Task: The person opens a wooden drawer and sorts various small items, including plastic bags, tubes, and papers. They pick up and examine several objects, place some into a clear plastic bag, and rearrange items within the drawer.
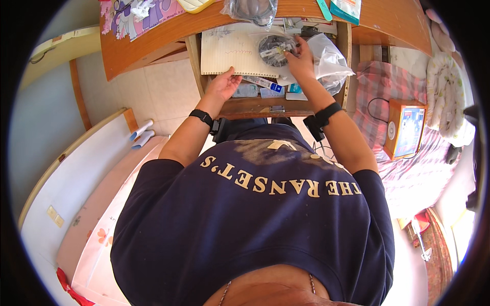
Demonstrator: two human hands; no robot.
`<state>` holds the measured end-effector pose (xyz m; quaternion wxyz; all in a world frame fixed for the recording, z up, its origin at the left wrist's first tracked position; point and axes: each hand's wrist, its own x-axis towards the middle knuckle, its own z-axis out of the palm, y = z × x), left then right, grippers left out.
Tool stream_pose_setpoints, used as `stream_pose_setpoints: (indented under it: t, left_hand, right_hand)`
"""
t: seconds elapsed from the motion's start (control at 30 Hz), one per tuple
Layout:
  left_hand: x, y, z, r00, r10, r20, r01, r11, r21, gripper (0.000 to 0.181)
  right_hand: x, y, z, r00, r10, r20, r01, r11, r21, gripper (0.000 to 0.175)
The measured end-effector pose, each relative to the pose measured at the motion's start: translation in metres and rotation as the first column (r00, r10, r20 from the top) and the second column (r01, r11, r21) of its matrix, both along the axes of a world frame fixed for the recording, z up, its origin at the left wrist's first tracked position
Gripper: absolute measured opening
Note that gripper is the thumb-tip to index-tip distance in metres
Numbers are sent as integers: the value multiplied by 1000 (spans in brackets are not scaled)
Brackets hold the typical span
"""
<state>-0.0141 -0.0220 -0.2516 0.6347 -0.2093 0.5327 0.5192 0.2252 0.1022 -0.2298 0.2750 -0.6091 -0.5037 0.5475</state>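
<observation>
An open drawer (342, 86) of a wooden desk lies before me. My left hand (226, 85) is at the lower edge of a spiral notebook (229, 53), its thumb over the lined page and the other fingers curled at the spiral binding. Scribbles mark the page. My right hand (300, 61) pinches a clear plastic bag around a round black object (270, 48) with pale pieces on it; what it is exactly, I cannot tell. This bundle is over the notebook's right side. White and clear plastic bags (329, 57) bulge beside my right hand.
Small packets (245, 91) and a blue-and-white tube-like pack (270, 84) are in the drawer's front. On the desktop (298, 8) are a bagged dark object (252, 9), a teal strip (324, 9) and a colourful mat (153, 19). A wooden-cased device (405, 128) stands right on checked cloth.
</observation>
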Motion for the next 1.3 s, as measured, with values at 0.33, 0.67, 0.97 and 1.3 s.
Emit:
stream_pose_setpoints:
  t: [0.33,0.67,0.97,1.3]
  left_hand:
    - [1,6,-22,998,-47,-48,42,993,-106,22]
    - [1,3,-28,985,-134,-108,113,977,-182,21]
    - [31,25,60,916,-369,160,314,905,287,33]
    - [57,17,96,838,-545,27,507,796,330,43]
  right_hand:
    - [40,-40,63,613,-291,-734,-280,789,-546,36]
    - [52,-42,75,669,-213,-712,-200,871,-448,32]
    - [58,-43,81,968,227,108,-247,938,243,39]
    - [34,-67,68,928,359,101,-373,909,187,41]
